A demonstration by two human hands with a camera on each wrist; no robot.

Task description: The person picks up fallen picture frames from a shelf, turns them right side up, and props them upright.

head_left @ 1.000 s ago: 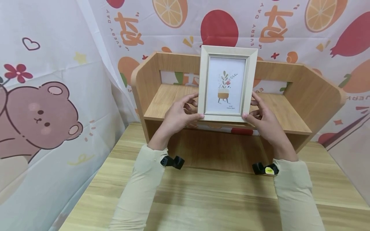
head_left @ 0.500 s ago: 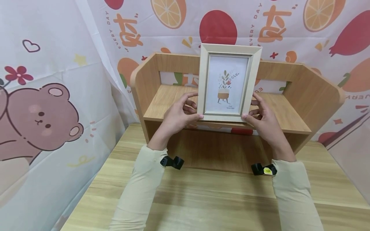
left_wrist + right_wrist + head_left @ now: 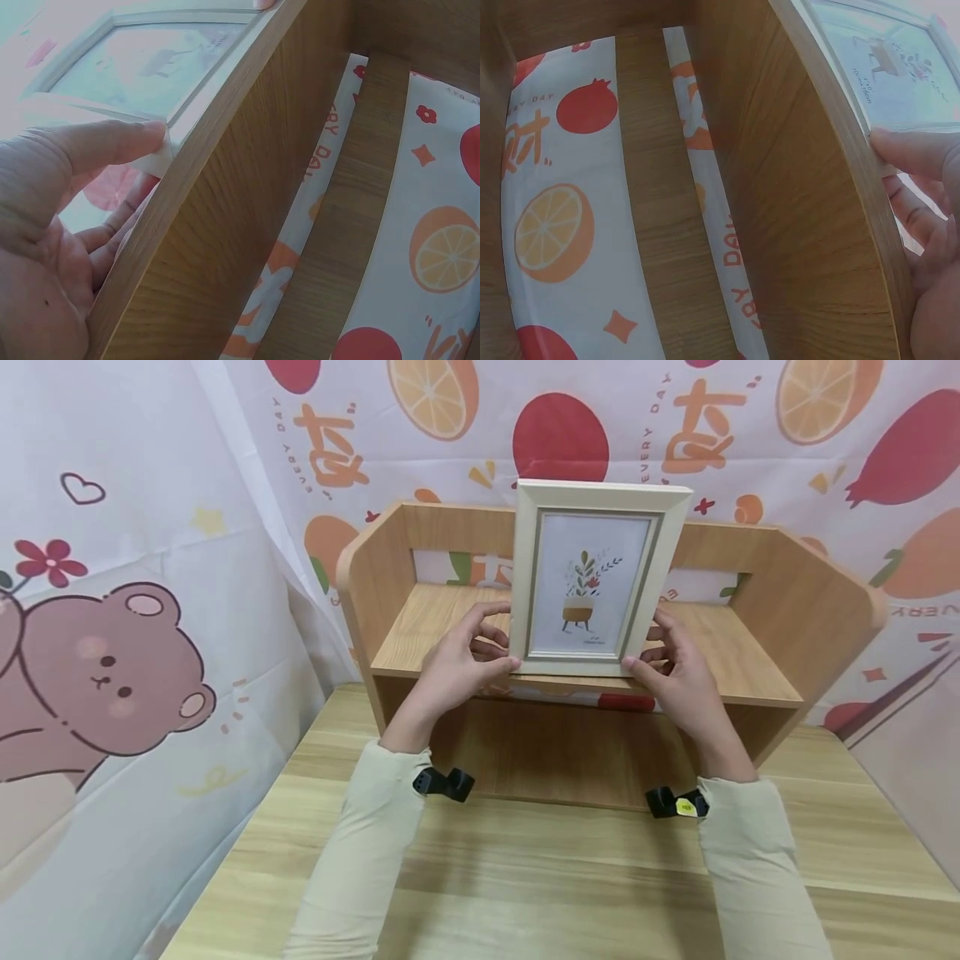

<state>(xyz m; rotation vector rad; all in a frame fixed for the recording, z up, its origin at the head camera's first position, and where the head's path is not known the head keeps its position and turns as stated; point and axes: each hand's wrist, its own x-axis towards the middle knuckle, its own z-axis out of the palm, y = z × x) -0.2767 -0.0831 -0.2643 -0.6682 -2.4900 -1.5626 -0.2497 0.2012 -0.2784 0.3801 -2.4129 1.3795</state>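
A cream picture frame (image 3: 588, 581) with a potted-plant print stands upright at the front edge of the wooden shelf unit's (image 3: 750, 652) upper board. My left hand (image 3: 459, 662) grips its lower left corner, thumb on the front and fingers curled at the side. At the lower right corner, my right hand (image 3: 681, 681) holds it the same way. In the left wrist view the thumb (image 3: 112, 142) presses the frame corner (image 3: 161, 154) close to the board's edge. The right wrist view has the other thumb (image 3: 915, 150) on the frame's opposite corner. Some fingertips are hidden behind the frame.
The shelf unit has raised side panels (image 3: 825, 585) and a lower compartment (image 3: 555, 752). It stands on a wood-grain table (image 3: 525, 877). Patterned cloths hang behind (image 3: 457, 460) and at the left (image 3: 142, 827).
Both hands and the frame's lower edge have shifted slightly left in the head view. The frame's top now looks wider and reaches farther right. Both hands keep their hold.
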